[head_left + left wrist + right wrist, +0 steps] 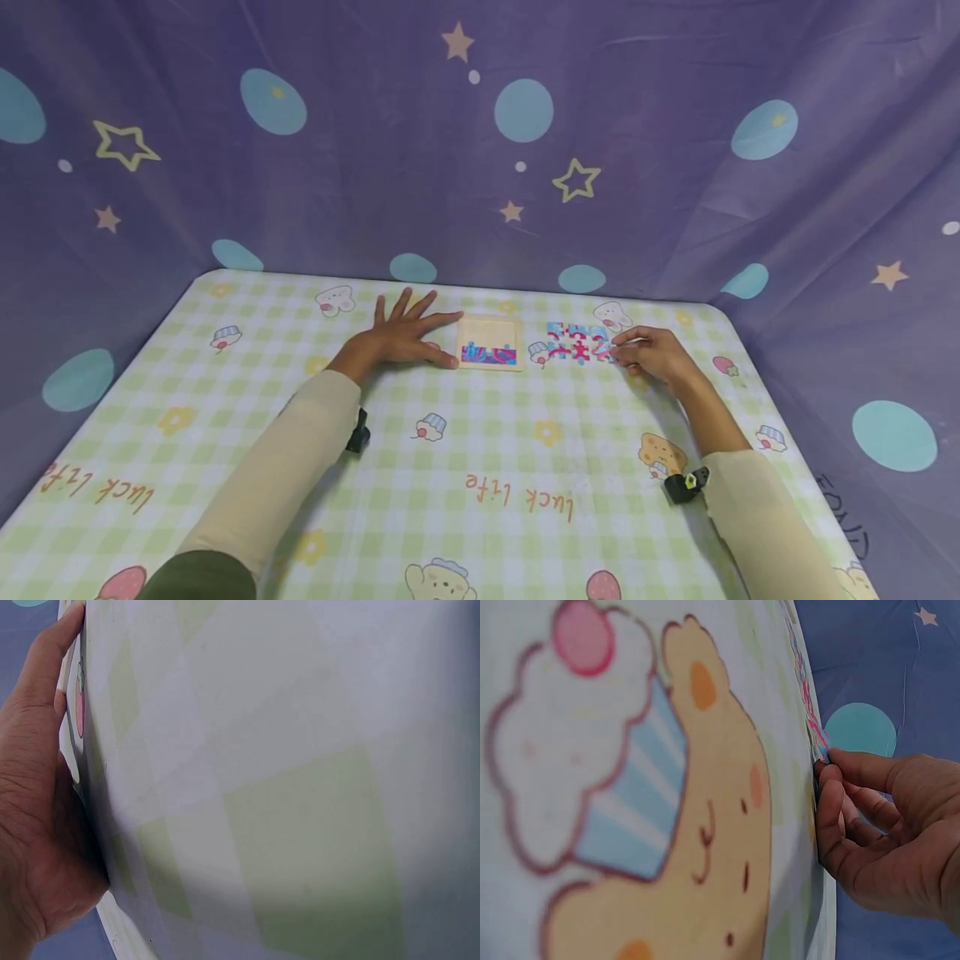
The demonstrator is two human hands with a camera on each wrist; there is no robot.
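Note:
A square wooden puzzle tray (489, 330) lies near the far side of the table, its near part filled with purple, blue and pink pieces. My left hand (401, 337) lies flat with fingers spread, thumb and index fingertip at the tray's left edge. That left hand (37, 795) rests on the cloth in its wrist view. To the right of the tray lies a group of loose jigsaw pieces (579, 343). At their right end my right hand (654, 354) pinches a jigsaw piece (823, 742) between thumb and fingertips, close to the tabletop.
The table has a green-checked cloth (495, 450) printed with cartoon figures. Behind it hangs a purple curtain (420, 167) with stars and blue dots. Dark wrist cameras (686, 485) sit at both cuffs.

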